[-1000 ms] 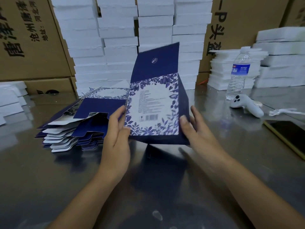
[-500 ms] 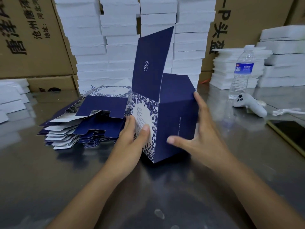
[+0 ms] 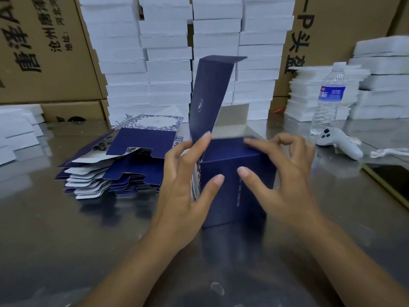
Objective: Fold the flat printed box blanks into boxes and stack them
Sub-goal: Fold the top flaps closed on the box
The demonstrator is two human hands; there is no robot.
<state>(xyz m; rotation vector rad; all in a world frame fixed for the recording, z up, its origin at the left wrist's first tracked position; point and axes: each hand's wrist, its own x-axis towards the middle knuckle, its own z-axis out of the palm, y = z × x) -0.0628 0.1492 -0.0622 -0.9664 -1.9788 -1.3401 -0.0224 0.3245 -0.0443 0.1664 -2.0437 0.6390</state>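
Box point(image 3: 232, 185): navy, part folded, stands on the steel table point(image 3: 66, 240) at centre, just right of the pile of flat blanks point(image 3: 124, 165). One plain navy face is toward the camera; a blue-and-white floral panel shows on its left side.

Lid flap point(image 3: 208, 96) is up, nearly vertical, leaning slightly right, with a small pale logo on it. Its top strip is creased over to the right.

Left hand point(image 3: 186, 185): spread wide against the box's left corner. The thumb lies on the front face and the fingers reach up to the base of the flap. Fingers fairly straight, bracing, not curled round anything.

Right hand point(image 3: 285, 173): forefinger stretched out, pressing the top of the box near its front edge, thumb on the front face below. The other fingers are bent and lifted off the card. Some blur here.

The blanks are fanned and uneven, navy and white edges showing, one floral sheet on top at the back.

Right side of the table: water bottle point(image 3: 329, 98) upright, white controller point(image 3: 338, 145) just in front of it, and a dark flat slab point(image 3: 394, 182) at the edge.

Behind: stacks of white foam pieces point(image 3: 168, 63) and brown cartons point(image 3: 44, 52).
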